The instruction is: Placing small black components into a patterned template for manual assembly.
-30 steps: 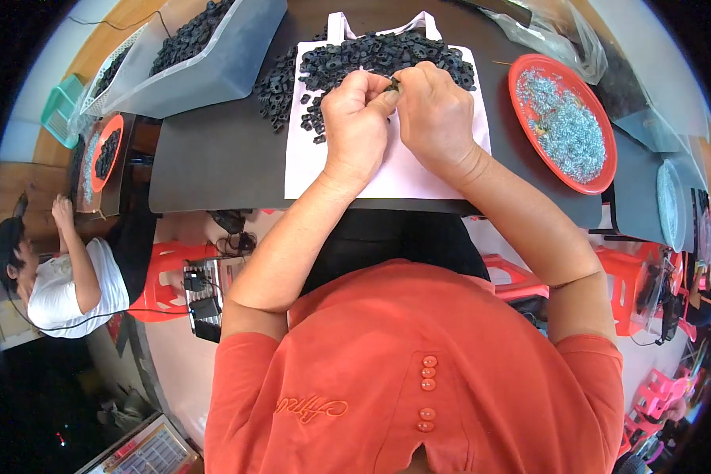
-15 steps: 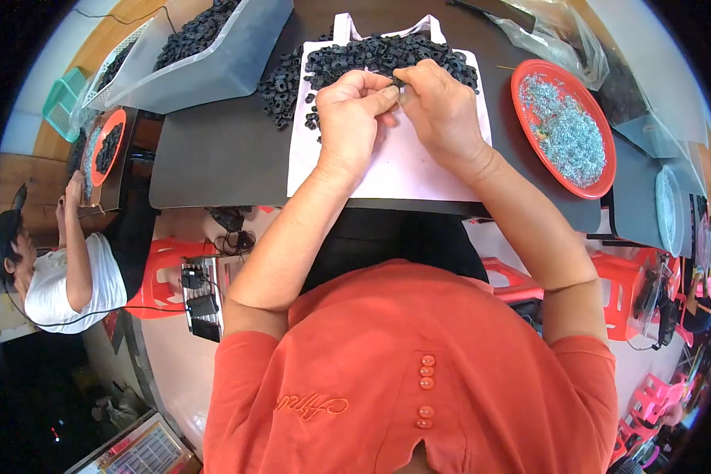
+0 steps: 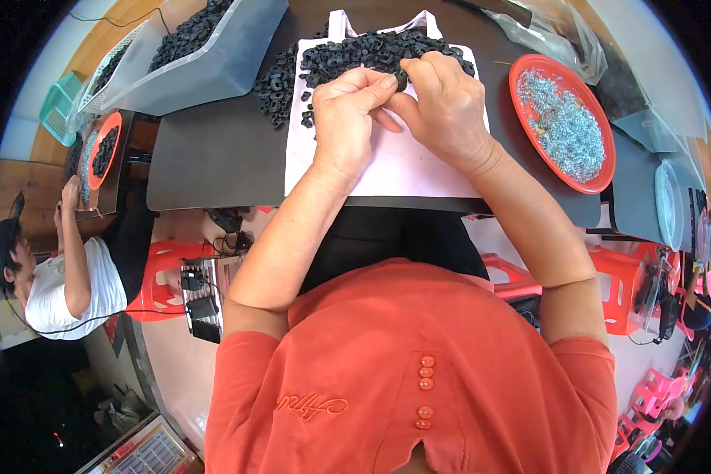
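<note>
The left hand [image 3: 346,118] and right hand [image 3: 444,103] meet fingertip to fingertip, pinched shut over something too small to make out — likely one small black rubber ring. It sits right at the near edge of the heap of black rubber rings [image 3: 347,54], over the pale pink cloth sheet [image 3: 403,170]. A loose pinch could drop the piece back among its lookalikes — or off the dark table [image 3: 213,158]. The red round plate of small silvery metal bits [image 3: 562,122] lies well apart, to the right.
</note>
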